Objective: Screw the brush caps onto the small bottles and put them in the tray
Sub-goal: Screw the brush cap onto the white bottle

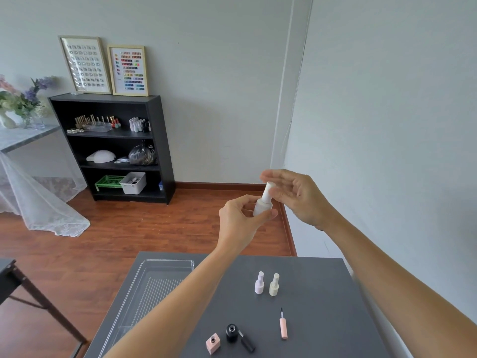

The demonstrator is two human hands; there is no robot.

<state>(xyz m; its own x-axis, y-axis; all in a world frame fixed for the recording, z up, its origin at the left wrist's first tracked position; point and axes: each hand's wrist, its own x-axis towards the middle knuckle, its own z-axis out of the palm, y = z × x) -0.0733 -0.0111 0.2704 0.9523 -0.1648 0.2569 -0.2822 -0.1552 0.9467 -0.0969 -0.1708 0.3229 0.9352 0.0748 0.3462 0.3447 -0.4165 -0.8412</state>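
Note:
High above the far table edge, my left hand (238, 220) grips the body of a white bottle (262, 206). My right hand (296, 195) has its fingers around the bottle's white brush cap (267, 191). On the grey table (322, 306) stand a lilac capped bottle (259, 282) and a cream capped bottle (274, 285). Nearer me are an open pink square bottle (213, 343), an open black bottle (231, 332), a black brush cap (247, 342) lying down and a pink brush cap (283, 325) lying down. A clear plastic tray (154, 280) sits at the left, partly hidden by my left forearm.
A wall runs close along the table's right side. A black shelf unit (113, 148) with polish bottles and boxes stands at the back over a wooden floor. A dark stand (15, 280) is at the lower left.

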